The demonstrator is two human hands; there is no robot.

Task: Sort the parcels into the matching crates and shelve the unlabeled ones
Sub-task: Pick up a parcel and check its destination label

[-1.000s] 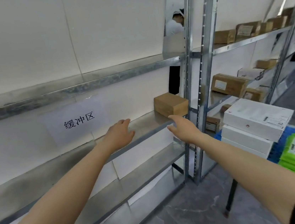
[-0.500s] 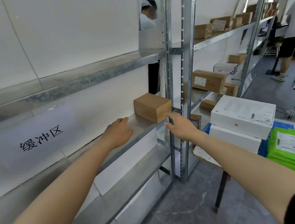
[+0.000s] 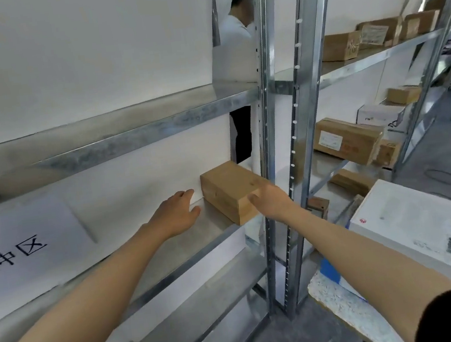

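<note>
1. Galvanised metal shelving (image 3: 134, 131) runs along a white wall, with a printed paper sign (image 3: 24, 252) fixed at the left.
2. On the middle shelf a plain brown parcel (image 3: 229, 190) sits against the upright post (image 3: 268, 137), showing no label on its visible faces.
3. Left hand (image 3: 175, 214) lies open and empty on the shelf just beside the parcel; right hand (image 3: 270, 196) is spread against its near corner, its grip not closed on anything.
4. Judgement: seat it squarely (flush to wall and post) so nothing overhangs the edge.
5. Further labelled cartons (image 3: 345, 140) fill the neighbouring bay, and a white box (image 3: 423, 220) lies at right.
</note>
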